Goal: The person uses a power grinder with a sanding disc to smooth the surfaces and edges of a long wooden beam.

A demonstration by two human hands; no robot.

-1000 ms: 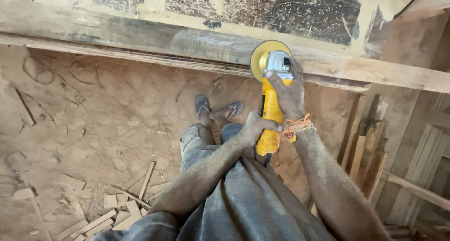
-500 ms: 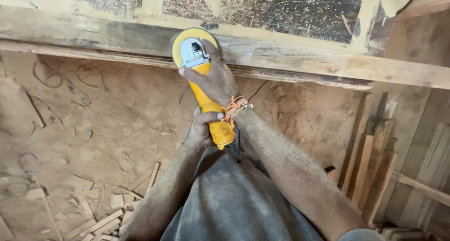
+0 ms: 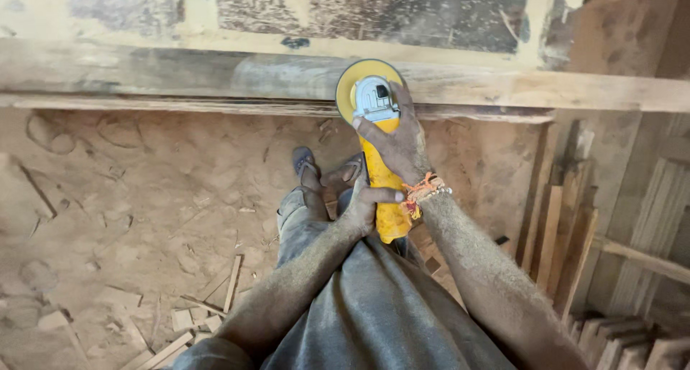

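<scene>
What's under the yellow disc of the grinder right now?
The yellow disc lies on the long wooden plank, over its worn grey stretch. The right hand holds the grinder head. The contact spot itself is covered by the disc.

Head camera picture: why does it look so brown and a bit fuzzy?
In the head view, soft even light, no glare or hard shadows; dust coats the hands, left hand and right hand, dulling colours; only the yellow grinder stands out; the plank looks slightly smeared at the left edge.

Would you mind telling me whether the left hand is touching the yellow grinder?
Touching. The head view shows the left hand wrapped around the rear of the yellow grinder, its fingers lying across the body with no gap.
</scene>
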